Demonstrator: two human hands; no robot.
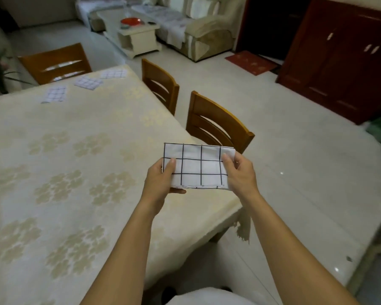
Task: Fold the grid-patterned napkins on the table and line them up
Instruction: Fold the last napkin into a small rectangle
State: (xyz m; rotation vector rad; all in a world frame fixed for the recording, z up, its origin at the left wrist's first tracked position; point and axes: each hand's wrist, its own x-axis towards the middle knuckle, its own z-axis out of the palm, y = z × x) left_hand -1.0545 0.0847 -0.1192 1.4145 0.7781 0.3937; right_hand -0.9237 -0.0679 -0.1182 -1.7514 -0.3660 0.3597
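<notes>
Over the table [53, 177], both hands pinch a folded napkin [196, 166].

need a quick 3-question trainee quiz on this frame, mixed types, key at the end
1. Count: how many folded napkins lie at the far end of the table?
2. True or false: the held napkin lies flat on the table.
3. How many hands grip the held napkin? A) one B) two C) none

Key
1. Three, in a loose row.
2. False: it is lifted, near the table's right edge.
3. B: the left hand and right hand pinch opposite ends, thumbs on top.
</notes>
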